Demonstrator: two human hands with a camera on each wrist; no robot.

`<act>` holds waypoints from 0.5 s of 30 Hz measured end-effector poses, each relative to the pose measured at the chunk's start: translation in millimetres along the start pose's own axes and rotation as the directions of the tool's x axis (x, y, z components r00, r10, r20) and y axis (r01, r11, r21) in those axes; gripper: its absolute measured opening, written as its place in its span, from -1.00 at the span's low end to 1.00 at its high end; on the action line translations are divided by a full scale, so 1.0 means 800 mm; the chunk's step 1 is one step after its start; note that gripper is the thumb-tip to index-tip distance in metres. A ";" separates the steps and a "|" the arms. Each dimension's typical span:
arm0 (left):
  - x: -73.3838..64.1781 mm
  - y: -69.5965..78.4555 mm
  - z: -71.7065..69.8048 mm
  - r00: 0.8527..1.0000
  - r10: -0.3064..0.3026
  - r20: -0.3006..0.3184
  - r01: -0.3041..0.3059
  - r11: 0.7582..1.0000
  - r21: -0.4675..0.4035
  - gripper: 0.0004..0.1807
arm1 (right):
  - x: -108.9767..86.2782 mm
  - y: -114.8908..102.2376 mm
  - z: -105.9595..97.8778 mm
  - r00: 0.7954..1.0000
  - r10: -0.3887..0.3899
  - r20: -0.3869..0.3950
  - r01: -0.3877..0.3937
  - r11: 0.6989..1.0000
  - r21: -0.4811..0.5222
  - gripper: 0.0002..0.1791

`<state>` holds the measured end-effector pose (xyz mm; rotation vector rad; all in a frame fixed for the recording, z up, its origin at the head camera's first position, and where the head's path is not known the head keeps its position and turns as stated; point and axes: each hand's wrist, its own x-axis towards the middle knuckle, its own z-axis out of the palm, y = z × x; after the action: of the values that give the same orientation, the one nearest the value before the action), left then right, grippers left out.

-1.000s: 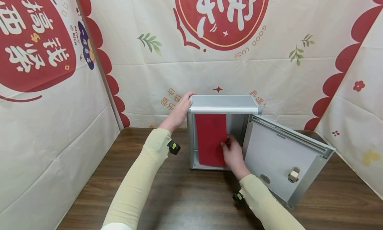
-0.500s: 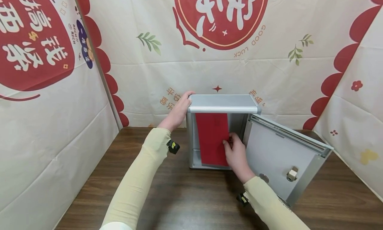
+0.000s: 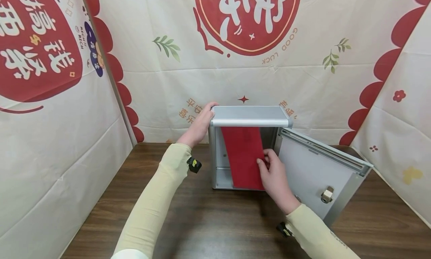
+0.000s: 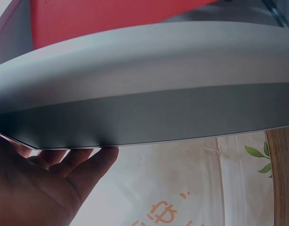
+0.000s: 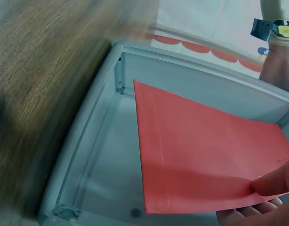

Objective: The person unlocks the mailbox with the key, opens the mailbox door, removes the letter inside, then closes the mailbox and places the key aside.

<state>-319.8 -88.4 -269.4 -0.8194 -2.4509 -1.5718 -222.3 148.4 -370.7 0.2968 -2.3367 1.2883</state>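
Observation:
A grey metal box [image 3: 249,111] stands on the table with its front opening facing me. Inside it a red envelope [image 3: 244,158] leans, its upper end tucked under the box's top. My right hand [image 3: 277,176] pinches the envelope's right edge between thumb and fingers. In the right wrist view the thumb lies on the face of the red envelope [image 5: 196,150], with the fingers behind it. My left hand [image 3: 198,126] rests against the box's upper left corner. In the left wrist view the fingers of the left hand [image 4: 50,183] touch the far edge of the box's side.
The box's door [image 3: 318,169] swings out to the right, with a lock [image 3: 327,194] on its inner face. A brown wooden table [image 3: 208,225] lies beneath. Printed cloth walls [image 3: 235,79] enclose the back and both sides.
My right hand has drawn the red envelope to the right and toward me, and its lower end has swung right. The left hand has stayed at the box's corner.

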 end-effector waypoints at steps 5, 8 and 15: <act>-0.001 0.001 0.000 1.000 -0.004 0.004 0.004 1.000 -0.012 -0.52 | -0.007 -0.007 -0.011 1.000 -0.015 0.002 0.015 1.000 -0.015 -0.78; -0.001 0.001 0.001 1.000 0.007 0.001 -0.007 1.000 -0.010 -0.52 | -0.015 -0.009 -0.019 1.000 -0.007 0.017 0.008 1.000 -0.028 -0.76; -0.002 0.000 0.000 1.000 0.002 -0.004 -0.002 1.000 -0.018 -0.51 | -0.032 -0.014 -0.035 0.998 -0.007 0.063 0.012 0.997 -0.075 -0.72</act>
<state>-318.2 -89.3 -269.8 -0.8207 -2.4354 -1.5959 -187.2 165.5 -362.0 0.3279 -2.4265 1.1989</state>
